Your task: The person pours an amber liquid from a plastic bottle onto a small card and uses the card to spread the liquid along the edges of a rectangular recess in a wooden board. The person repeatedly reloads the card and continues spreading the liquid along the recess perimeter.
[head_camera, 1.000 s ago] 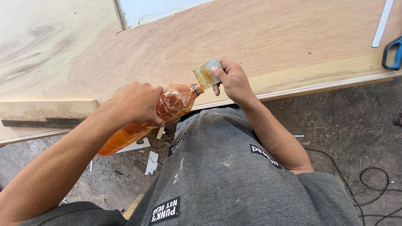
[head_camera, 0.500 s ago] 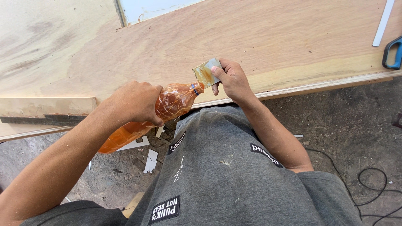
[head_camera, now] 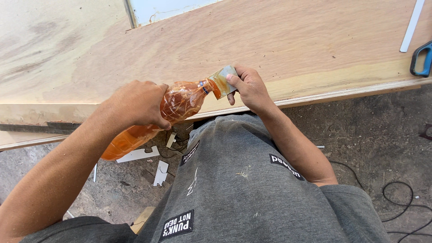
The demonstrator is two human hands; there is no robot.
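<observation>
Head view: nothing has shifted; left hand [head_camera: 137, 102] still grips the tilted amber-filled plastic bottle [head_camera: 171, 108], right hand [head_camera: 249, 87] pinching a small glue-smeared scraper card [head_camera: 222, 81] at its neck, over the plywood sheet's near edge [head_camera: 315, 92].

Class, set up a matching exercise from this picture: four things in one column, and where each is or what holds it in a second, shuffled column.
Things:
1. orange bottle
2. small scraper card
3. blue-handled scissors
4. black cable

Places:
a. on the ground, lower right
b. gripped by the left hand
c. on the plywood board, far right
d. pinched by the right hand

Pairs: 1-b, 2-d, 3-c, 4-a
</observation>
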